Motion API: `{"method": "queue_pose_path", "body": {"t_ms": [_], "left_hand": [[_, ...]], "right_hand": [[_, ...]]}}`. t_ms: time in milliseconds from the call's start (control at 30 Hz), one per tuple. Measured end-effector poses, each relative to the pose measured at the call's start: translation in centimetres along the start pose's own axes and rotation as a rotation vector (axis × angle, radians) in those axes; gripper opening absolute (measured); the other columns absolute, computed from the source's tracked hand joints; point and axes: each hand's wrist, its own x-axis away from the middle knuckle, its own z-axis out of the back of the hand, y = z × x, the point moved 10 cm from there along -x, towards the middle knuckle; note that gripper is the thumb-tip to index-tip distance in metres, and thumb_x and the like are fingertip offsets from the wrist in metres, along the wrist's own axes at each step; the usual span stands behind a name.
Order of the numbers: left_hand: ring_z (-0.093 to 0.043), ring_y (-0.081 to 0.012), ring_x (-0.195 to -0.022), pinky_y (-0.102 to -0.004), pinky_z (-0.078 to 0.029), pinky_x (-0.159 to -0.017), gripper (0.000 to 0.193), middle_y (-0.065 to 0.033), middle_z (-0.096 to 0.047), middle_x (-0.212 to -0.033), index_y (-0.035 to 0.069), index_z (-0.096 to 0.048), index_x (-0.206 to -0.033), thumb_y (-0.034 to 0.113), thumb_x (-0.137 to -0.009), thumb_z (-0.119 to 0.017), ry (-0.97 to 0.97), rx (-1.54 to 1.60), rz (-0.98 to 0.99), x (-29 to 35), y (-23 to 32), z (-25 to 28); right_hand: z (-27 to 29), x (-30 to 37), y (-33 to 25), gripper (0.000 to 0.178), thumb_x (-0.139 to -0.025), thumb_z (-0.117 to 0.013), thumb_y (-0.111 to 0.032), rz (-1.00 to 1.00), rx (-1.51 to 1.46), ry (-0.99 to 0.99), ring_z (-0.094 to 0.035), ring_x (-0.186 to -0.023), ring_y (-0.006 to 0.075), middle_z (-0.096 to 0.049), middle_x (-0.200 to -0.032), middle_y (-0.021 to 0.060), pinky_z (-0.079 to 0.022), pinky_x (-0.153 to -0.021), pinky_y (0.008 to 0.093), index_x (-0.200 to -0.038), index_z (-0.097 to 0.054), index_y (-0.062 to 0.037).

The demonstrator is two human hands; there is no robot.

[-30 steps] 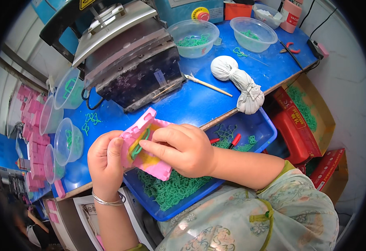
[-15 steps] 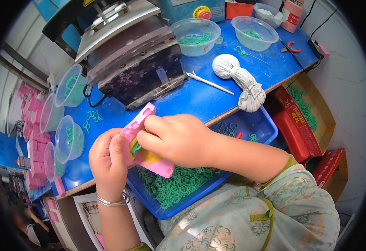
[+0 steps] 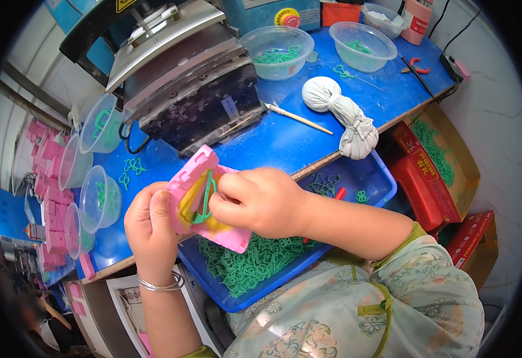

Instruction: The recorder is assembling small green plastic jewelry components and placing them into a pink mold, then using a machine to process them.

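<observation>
My left hand (image 3: 149, 227) grips the left side of a pink rubber mould (image 3: 234, 240), thumb on its face. The mould is spread open and shows a yellow inner surface. A looped, thin green wax piece (image 3: 206, 197) stands up out of the yellow part. With its fingers curled in a pinch, my right hand (image 3: 264, 200) holds the right side of that piece; the exact contact is partly hidden by the fingers. Below both hands is a blue tray (image 3: 383, 179) heaped with similar green pieces (image 3: 249, 268).
A dark press machine (image 3: 201, 101) stands on the blue table beyond my hands. A pointed wooden-handled tool (image 3: 299, 118) and a tied white cloth bag (image 3: 350, 122) lie right of it. Clear bowls (image 3: 101, 200) line the left; cardboard boxes (image 3: 460, 143) stand at right.
The mould has opened wider, showing more of its yellow inside. The green wax piece now rises out of it. My right hand has shifted slightly to the right.
</observation>
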Motion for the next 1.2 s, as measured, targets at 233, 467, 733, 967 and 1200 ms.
{"method": "queue_pose_path", "body": {"t_ms": [233, 467, 733, 967, 1200], "left_hand": [[-0.052, -0.0070, -0.074, -0.0203, -0.043, -0.067, 0.026, -0.0027, -0.059, -0.084, -0.003, -0.059, -0.091, 0.020, -0.093, -0.048, 0.183, 0.244, 0.143, -0.8, -5.6, 3.3], [-0.053, -0.0074, -0.076, -0.0207, -0.044, -0.069, 0.024, -0.0032, -0.059, -0.088, -0.003, -0.058, -0.093, 0.020, -0.093, -0.049, 0.313, 0.301, 0.134, -0.5, -6.2, 4.0], [-0.058, -0.0313, -0.095, -0.0368, -0.045, -0.080, 0.025, -0.0162, -0.061, -0.101, -0.001, -0.058, -0.100, 0.012, -0.079, -0.061, -0.032, -0.299, -0.494, 2.8, 3.8, -3.9], [-0.055, -0.0273, -0.102, -0.0380, -0.042, -0.085, 0.054, -0.0169, -0.056, -0.112, -0.003, -0.051, -0.115, 0.036, -0.080, -0.062, -0.164, 0.153, -0.200, 2.6, 1.4, -5.5], [-0.059, -0.0148, -0.063, -0.0235, -0.047, -0.052, 0.035, -0.0146, -0.062, -0.089, -0.007, -0.052, -0.111, 0.020, -0.088, -0.056, -0.054, 0.625, 0.179, 3.5, -0.4, -4.2]], "right_hand": [[0.1, 0.7, -0.5, 0.017, -0.063, -0.059, -0.016, 0.062, -0.022, 0.010, -0.051, -0.056, 0.0170, -0.043, -0.069, 0.0029, -0.040, -0.044, 0.0294, -0.077, -0.052, -0.0082], [0.9, 1.7, -0.4, 0.013, -0.068, -0.062, -0.010, 0.074, -0.110, 0.035, -0.053, -0.058, 0.0169, -0.050, -0.073, 0.0047, -0.041, -0.044, 0.0284, -0.077, -0.054, -0.0066], [1.2, 5.5, 7.2, 0.014, -0.087, -0.056, -0.009, -0.903, -1.570, 0.545, -0.054, -0.053, 0.0107, -0.054, -0.070, 0.0037, -0.044, -0.048, 0.0225, -0.086, -0.043, -0.0059], [-0.5, 7.1, 6.7, 0.016, -0.085, -0.058, -0.008, -1.191, -1.543, 0.340, -0.052, -0.047, 0.0132, -0.052, -0.061, 0.0057, -0.041, -0.044, 0.0244, -0.079, -0.044, -0.0056], [-1.7, 6.9, 5.6, 0.018, -0.085, -0.059, -0.011, -1.228, -1.460, 0.185, -0.045, -0.045, 0.0076, -0.050, -0.060, 0.0028, -0.034, -0.041, 0.0217, -0.076, -0.044, -0.0056]]}}
